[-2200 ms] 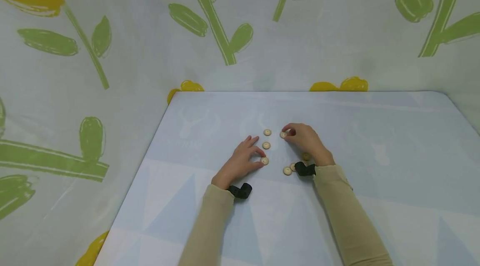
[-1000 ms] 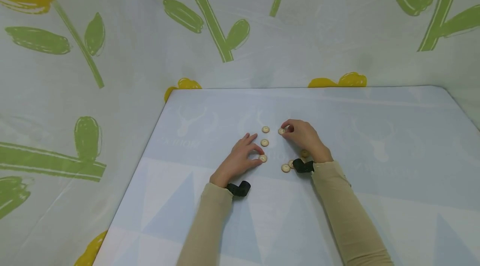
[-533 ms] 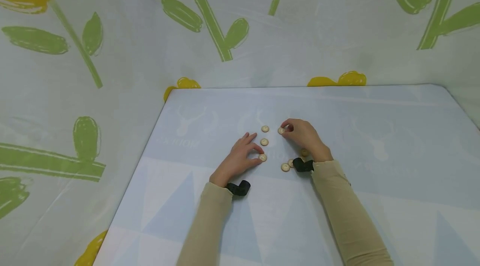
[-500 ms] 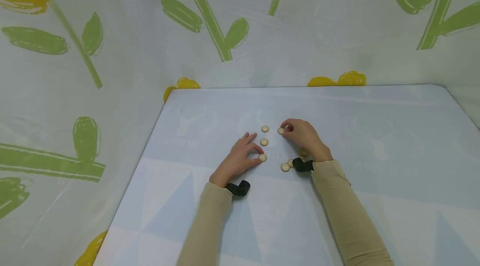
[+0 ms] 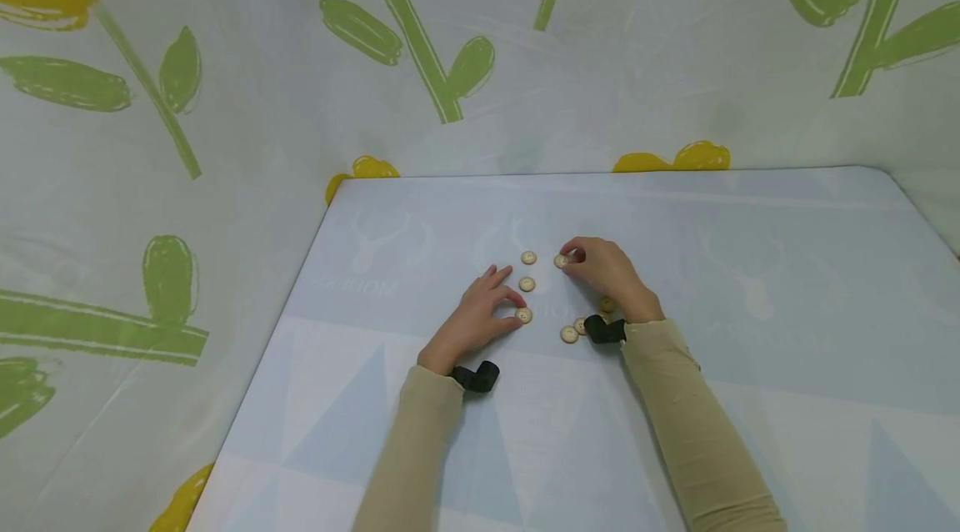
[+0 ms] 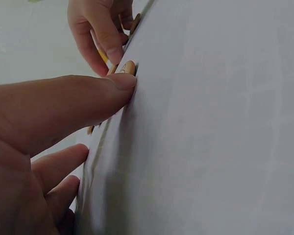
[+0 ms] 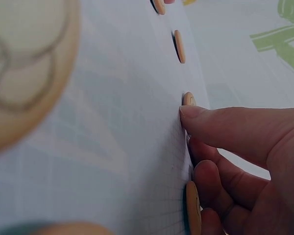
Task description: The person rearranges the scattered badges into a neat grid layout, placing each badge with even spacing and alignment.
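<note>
Thumb and index finger of my left hand (image 5: 480,315) pinch a small round wooden disc (image 5: 524,315) at its edge, while the other fingers stretch forward over the table. In the left wrist view that disc (image 6: 129,67) shows a line drawing on its face beyond the thumb tip. Farther back and to the right, my right hand (image 5: 606,272) pinches another wooden disc (image 5: 561,262) between thumb and index finger. Two loose discs lie in a column beyond the left hand's disc, a nearer one (image 5: 527,284) and a farther one (image 5: 528,258).
Several more discs (image 5: 569,334) lie clustered under the right wrist, partly hidden by its black camera (image 5: 604,329). A pale blue patterned cloth covers the table (image 5: 750,449). Behind and to the left hangs a light curtain (image 5: 255,82) with green stems and yellow flowers.
The head view has shifted slightly. Both hands keep their pinch on the same discs, and the discs hold their places on the table.
</note>
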`<state>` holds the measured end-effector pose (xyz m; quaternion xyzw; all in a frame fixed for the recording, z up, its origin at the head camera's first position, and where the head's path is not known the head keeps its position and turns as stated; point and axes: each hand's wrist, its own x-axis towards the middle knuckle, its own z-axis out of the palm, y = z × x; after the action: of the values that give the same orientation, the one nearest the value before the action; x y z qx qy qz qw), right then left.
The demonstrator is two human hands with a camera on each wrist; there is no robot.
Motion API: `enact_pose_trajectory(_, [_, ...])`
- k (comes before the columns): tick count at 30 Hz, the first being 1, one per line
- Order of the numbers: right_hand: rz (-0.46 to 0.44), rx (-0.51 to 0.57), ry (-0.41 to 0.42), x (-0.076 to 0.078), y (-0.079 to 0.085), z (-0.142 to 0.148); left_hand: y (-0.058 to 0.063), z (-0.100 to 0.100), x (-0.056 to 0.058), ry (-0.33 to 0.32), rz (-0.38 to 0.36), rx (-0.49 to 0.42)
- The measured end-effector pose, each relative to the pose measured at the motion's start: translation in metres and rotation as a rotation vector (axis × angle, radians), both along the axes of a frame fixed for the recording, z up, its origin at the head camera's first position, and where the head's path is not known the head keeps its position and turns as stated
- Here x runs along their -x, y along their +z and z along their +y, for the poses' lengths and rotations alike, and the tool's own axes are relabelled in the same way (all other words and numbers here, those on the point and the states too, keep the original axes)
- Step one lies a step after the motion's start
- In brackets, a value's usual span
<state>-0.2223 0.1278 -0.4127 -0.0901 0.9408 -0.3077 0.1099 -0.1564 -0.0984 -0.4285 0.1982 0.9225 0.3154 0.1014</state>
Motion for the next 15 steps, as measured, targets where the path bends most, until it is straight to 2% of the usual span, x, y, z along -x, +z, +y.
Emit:
enact_pose_trajectory(5, [-0.001, 0.001, 0.006, 0.0001, 0.0003, 0.0, 0.0001, -0.0002, -0.0003, 0.005, -0.009, 0.002])
enact_pose_trajectory(15, [0.001, 0.012, -0.01, -0.0003, -0.0013, -0.0005, 0.0019, 0.0004, 0.0006, -0.016, 0.018, 0.009])
